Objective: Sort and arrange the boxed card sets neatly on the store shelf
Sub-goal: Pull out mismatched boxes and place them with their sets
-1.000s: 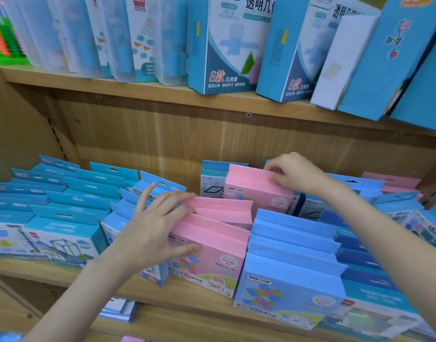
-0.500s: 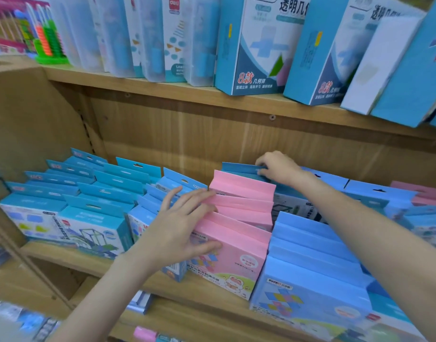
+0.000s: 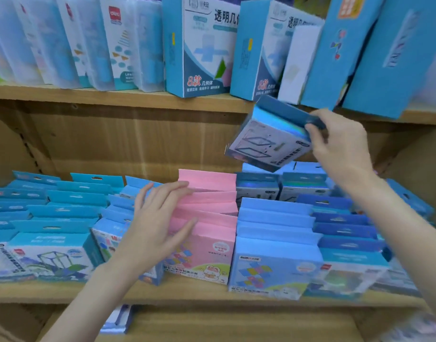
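My right hand (image 3: 340, 144) pinches the hang tab of a blue boxed card set (image 3: 266, 139) with a shiny holographic top, held tilted in the air above the back of the shelf. My left hand (image 3: 157, 223) rests with spread fingers on the left side of a row of pink card boxes (image 3: 207, 218) in the middle of the wooden shelf (image 3: 162, 290). A row of light blue boxes (image 3: 273, 243) stands right of the pink row. Rows of teal boxes (image 3: 54, 230) fill the left part.
Darker blue boxes (image 3: 345, 233) line the right end of the shelf. The upper shelf (image 3: 128, 97) carries tall blue-and-white cartons (image 3: 199, 45) and clear plastic cases (image 3: 88, 40), some leaning at the right. A box lies on the lower shelf (image 3: 118, 319).
My right hand has lifted a blue box out from behind the pink row and raised it toward the upper shelf. My left hand stays on the pink boxes. The view shifted left.
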Available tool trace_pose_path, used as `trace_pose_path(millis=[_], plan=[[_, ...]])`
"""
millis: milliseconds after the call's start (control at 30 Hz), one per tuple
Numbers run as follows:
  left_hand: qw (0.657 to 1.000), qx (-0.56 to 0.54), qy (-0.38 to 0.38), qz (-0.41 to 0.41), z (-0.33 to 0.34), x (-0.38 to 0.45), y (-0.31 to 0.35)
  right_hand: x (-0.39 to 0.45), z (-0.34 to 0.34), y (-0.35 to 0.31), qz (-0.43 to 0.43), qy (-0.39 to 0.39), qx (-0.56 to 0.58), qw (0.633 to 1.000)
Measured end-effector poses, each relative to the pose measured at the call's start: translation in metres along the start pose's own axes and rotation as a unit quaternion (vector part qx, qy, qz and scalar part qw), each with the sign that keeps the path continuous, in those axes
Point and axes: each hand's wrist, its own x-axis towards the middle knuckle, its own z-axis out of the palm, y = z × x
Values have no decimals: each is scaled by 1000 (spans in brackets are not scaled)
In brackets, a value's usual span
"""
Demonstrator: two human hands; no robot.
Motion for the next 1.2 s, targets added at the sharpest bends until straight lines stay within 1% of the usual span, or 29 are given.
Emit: trace_pose_path(millis=[67, 133, 233, 333, 400, 467, 500, 567, 633, 700, 733, 767, 867, 1000, 1067, 1133, 1200], plan=[[999, -20, 19, 26, 7, 10, 16, -13, -33, 17, 32, 14, -7, 999], [997, -40, 23, 59, 17, 20, 35, -25, -66, 36, 57, 14, -21, 998], [994, -60, -1, 95, 35, 31, 63, -43, -108, 66, 95, -4, -28, 995], [990, -73, -28, 119, 51, 42, 88, -64, -141, 94, 136, -35, -7, 990], [987, -79, -40, 133, 60, 48, 103, -74, -161, 107, 152, -76, 36, 985], [984, -84, -52, 149, 69, 55, 119, -84, -183, 121, 165, -134, 84, 974], [982, -84, -58, 156, 74, 58, 128, -90, -193, 128, 165, -171, 89, 967], [980, -75, -76, 170, 85, 64, 143, -103, -206, 140, 176, -251, 64, 950], [977, -60, -93, 184, 95, 70, 155, -124, -203, 153, 159, -318, -25, 934], [976, -51, -103, 188, 103, 75, 163, -149, -185, 159, 174, -364, -94, 910], [975, -47, -109, 186, 107, 77, 166, -162, -172, 161, 178, -367, -108, 907], [975, -41, -116, 185, 110, 80, 168, -173, -159, 164, 176, -354, -110, 912], [972, -16, -143, 185, 120, 84, 173, -188, -131, 175, 160, -283, -124, 938], [970, 13, -158, 183, 129, 83, 176, -194, -110, 175, 106, -235, -118, 959], [971, 14, -159, 178, 130, 83, 176, -200, -105, 173, 95, -219, -133, 962], [974, 8, -153, 170, 130, 84, 176, -201, -106, 171, 105, -204, -171, 958], [976, -2, -147, 159, 130, 86, 178, -198, -109, 171, 121, -210, -190, 952]])
